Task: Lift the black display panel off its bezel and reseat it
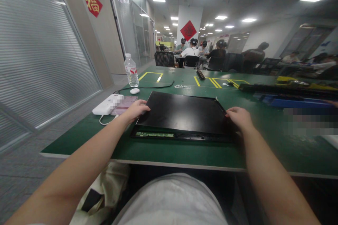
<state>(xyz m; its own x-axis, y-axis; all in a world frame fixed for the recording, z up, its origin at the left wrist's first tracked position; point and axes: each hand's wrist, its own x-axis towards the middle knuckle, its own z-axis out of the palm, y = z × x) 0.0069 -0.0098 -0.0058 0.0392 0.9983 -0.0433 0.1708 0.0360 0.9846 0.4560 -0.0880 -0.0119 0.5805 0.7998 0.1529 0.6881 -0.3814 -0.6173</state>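
gripping a broad black panel [182, 112] by opposite sides, over the near middle of the green counter [169, 154]. hands well apart: left hand [137, 109] clamped on the left edge, right hand [239, 116] pinching at the right edge. hard to tell whether pinching the panel alone there, or also the dark frame [206, 136] beneath. probably held this way to share the weight evenly and to keep fingers mostly off the smooth, shiny face.

visible past the panel's near edge: a strip of the frame, with a green circuit board [154, 134] along the left part, likely exposed because of a panel not squared up with the frame.

to the left, a white device [104, 107] beside a flat phone [129, 102], perhaps paired for charging, with a white cable [104, 121] curling close by. farther off, a clear bottle [131, 70] and a small white object [134, 91], seemingly set aside to give the panel room. to the far right, a blue piece [285, 101], too blurred to name.
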